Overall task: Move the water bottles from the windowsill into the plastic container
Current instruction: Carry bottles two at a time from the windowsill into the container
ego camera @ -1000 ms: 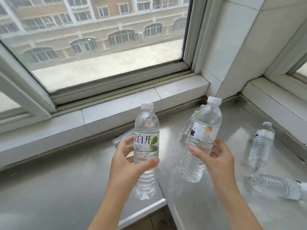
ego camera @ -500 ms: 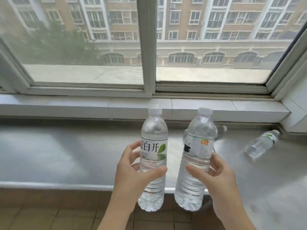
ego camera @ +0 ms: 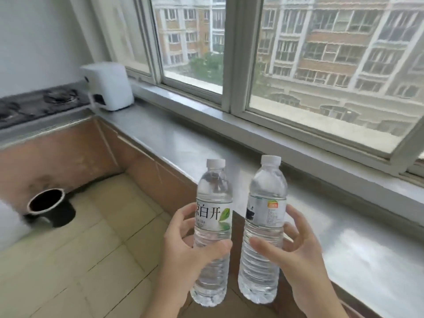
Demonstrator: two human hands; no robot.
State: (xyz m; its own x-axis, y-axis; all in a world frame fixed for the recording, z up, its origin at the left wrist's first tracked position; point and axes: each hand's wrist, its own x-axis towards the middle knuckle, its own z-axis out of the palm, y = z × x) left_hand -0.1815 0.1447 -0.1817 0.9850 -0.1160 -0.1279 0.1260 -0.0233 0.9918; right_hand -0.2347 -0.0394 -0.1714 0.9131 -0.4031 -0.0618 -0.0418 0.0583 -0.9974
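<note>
I hold two clear water bottles with white caps upright in front of me, off the sill and over the tiled floor. My left hand [ego camera: 190, 253] grips the left bottle [ego camera: 214, 196], whose white label carries black characters and a green leaf. My right hand [ego camera: 296, 255] grips the right bottle [ego camera: 267, 193], labelled with an orange patch. The grey windowsill [ego camera: 298, 203] runs behind them along the window. No plastic container is in view, and no other bottles show.
A white appliance [ego camera: 107, 86] stands at the sill's far left end, beside a black gas stove [ego camera: 34, 104] on a counter. A black round pot [ego camera: 49, 208] sits on the tan floor tiles [ego camera: 91, 260] at left. A white object cuts the left edge.
The view has swung to the left, away from the sill corner where other bottles lay. Both hands still hold their bottles, now carried off the sill over the floor.
</note>
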